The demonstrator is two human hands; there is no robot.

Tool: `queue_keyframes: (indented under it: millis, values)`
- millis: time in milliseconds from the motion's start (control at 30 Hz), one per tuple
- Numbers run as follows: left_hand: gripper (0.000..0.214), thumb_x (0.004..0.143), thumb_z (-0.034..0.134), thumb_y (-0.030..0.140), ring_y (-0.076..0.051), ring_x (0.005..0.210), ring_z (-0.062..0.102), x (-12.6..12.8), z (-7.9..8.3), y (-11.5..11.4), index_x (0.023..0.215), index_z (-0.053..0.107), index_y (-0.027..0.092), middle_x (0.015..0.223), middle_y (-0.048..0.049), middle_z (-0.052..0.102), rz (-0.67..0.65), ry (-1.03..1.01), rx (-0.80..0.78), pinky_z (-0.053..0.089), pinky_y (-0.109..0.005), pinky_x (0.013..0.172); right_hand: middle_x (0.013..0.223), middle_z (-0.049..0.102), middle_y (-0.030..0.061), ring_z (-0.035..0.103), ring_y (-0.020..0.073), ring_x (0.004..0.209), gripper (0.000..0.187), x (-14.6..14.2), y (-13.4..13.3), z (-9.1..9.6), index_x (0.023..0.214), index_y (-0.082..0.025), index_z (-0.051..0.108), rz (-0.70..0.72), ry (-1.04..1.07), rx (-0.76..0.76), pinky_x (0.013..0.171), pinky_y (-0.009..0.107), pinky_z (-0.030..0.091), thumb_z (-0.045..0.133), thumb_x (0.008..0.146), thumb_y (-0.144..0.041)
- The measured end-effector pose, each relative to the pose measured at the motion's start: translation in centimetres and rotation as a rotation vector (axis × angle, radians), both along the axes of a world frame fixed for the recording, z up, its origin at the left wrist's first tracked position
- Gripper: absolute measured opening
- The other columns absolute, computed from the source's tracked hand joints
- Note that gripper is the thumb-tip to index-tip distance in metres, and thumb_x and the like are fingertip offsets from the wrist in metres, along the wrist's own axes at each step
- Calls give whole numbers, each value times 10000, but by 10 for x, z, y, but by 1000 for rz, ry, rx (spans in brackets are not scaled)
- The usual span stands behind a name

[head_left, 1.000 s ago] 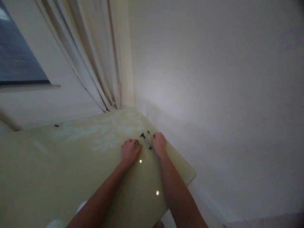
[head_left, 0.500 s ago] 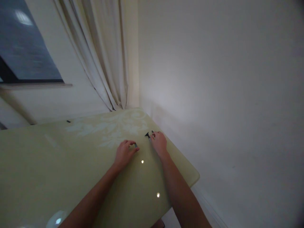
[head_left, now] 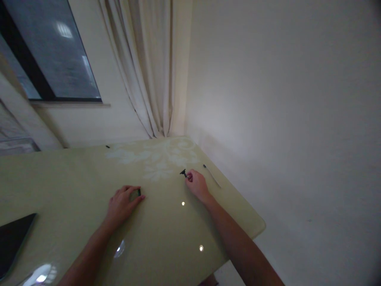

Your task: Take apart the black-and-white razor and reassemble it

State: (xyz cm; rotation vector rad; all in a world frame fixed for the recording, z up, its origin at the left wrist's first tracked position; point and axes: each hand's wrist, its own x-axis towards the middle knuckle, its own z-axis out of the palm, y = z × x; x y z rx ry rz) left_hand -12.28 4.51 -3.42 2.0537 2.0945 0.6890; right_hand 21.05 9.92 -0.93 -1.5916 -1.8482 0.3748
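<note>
My right hand (head_left: 196,183) is closed round a black razor (head_left: 183,172), whose head sticks out past the fingers, just above the pale green glossy table (head_left: 89,186). My left hand (head_left: 122,202) lies on the table to the left, fingers curled over a small dark object (head_left: 138,193) that I cannot name. A thin pen-like stick (head_left: 212,176) lies on the table to the right of my right hand, near the wall-side edge.
A white wall runs along the table's right edge. A cream curtain (head_left: 151,67) hangs in the far corner and a dark window (head_left: 50,55) is at the back left. A dark flat slab (head_left: 13,240) lies at the table's near left. A small dark speck (head_left: 107,146) sits by the far edge.
My left hand has slid left across the table with the small dark object. My right hand has closed on the razor and drawn it away from the thin stick.
</note>
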Motion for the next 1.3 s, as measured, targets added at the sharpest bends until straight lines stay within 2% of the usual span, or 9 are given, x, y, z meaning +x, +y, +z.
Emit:
queue_keyframes:
  millis: [200, 467, 567, 633, 800, 900, 1000, 1100, 1300]
  values:
    - [476, 837, 597, 541, -293, 1028, 684, -7, 0, 7, 1131, 757, 202, 1172, -116, 704, -72, -149, -1, 522, -397, 937, 823, 689, 10, 590, 147, 734, 106, -71, -6, 1, 853, -195, 634, 191, 42, -22, 669, 233, 388, 680, 790, -124]
    - [442, 812, 620, 521, -282, 975, 679, -10, 2, 6, 1065, 774, 193, 1079, -110, 684, -103, -286, 43, 538, -408, 922, 909, 679, 50, 578, 172, 807, 104, -149, -5, -4, 924, -188, 641, 194, -53, -46, 716, 270, 373, 670, 829, -159]
    - [422, 816, 618, 513, -283, 967, 673, -12, 1, 6, 1048, 774, 197, 1052, -107, 687, -86, -286, 73, 531, -420, 937, 924, 671, 54, 586, 182, 824, 83, -142, -3, -1, 937, -193, 645, 196, -65, -43, 731, 282, 386, 682, 875, -234]
    - [428, 816, 614, 513, -279, 937, 677, -13, 1, 7, 1051, 771, 191, 1056, -110, 687, -77, -298, 71, 538, -422, 920, 922, 666, 58, 588, 190, 825, 97, -119, 1, 6, 950, -191, 653, 148, -70, -25, 735, 294, 393, 680, 898, -268]
    - [447, 782, 639, 512, -275, 910, 692, -15, 0, 11, 1064, 766, 189, 1062, -111, 692, -67, -324, 49, 554, -413, 890, 1005, 647, 100, 577, 281, 1008, 81, -6, 14, 25, 928, -208, 667, -172, -181, 58, 833, 380, 395, 656, 871, -150]
    - [446, 784, 629, 513, -271, 899, 692, -18, -1, 13, 1048, 769, 181, 1051, -113, 689, -77, -312, 37, 553, -410, 890, 1016, 630, 96, 560, 323, 1078, 152, 61, 15, 23, 887, -235, 644, -362, -188, 79, 884, 430, 385, 694, 811, -113]
    - [492, 788, 621, 542, -277, 913, 686, -16, 1, 10, 1084, 757, 172, 1080, -123, 681, -58, -278, 66, 548, -413, 884, 898, 634, 46, 602, 288, 1014, 203, 90, 12, 16, 816, -261, 622, -362, -98, -23, 856, 404, 395, 656, 798, -62]
    - [487, 845, 562, 586, -285, 947, 671, 2, 9, 0, 1052, 741, 182, 1070, -123, 679, -28, -197, 150, 527, -406, 892, 849, 654, 38, 631, 245, 888, 215, 69, 10, 13, 828, -240, 636, -232, -121, -89, 792, 356, 405, 617, 793, -29]
    - [553, 969, 367, 674, -264, 774, 672, 67, 26, -24, 779, 622, 222, 809, -84, 690, -6, 75, -48, 475, -354, 704, 913, 692, 51, 612, 182, 813, 219, -51, 0, 13, 1014, -189, 650, 138, -157, -51, 751, 285, 415, 627, 817, -96]
